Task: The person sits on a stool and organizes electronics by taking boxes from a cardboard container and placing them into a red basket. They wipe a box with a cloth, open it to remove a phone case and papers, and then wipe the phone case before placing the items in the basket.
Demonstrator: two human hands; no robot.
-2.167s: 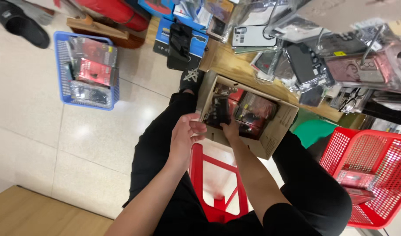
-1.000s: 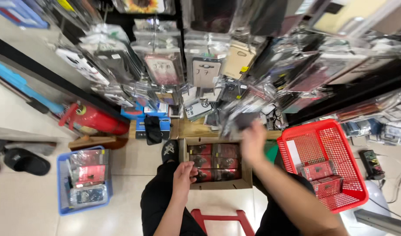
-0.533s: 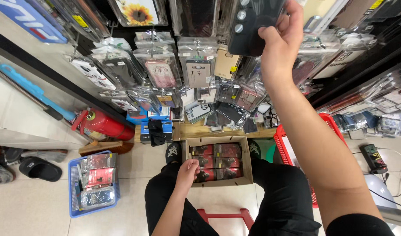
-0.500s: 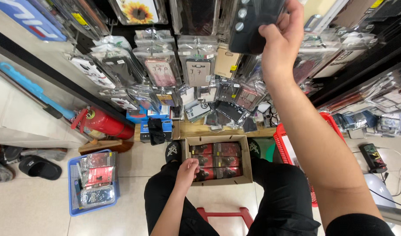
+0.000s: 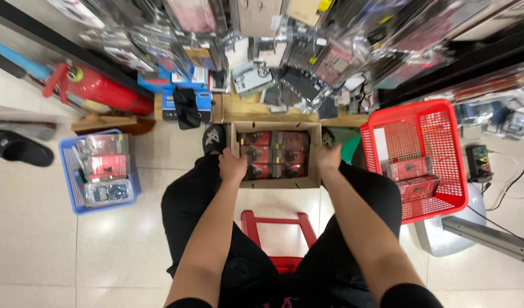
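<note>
Shop aisle floor of pale tiles, hung packets of phone cases above, a seated person's hands at a cardboard box (image 5: pixel 276 181) of red packets.

Right of the right hand (image 5: pixel 328 157) stands a red basket (image 5: pixel 438 122) holding red packets; left of the left hand (image 5: pixel 232 167), well apart, a blue basket (image 5: pixel 68 177) of packets, a red fire extinguisher (image 5: pixel 105 91) beyond. Left hand curls over the box's left wall, gripping it; right hand rests at the right wall, blurred, its grip unclear. A red stool (image 5: pixel 279 225) shows below both hands.
</note>
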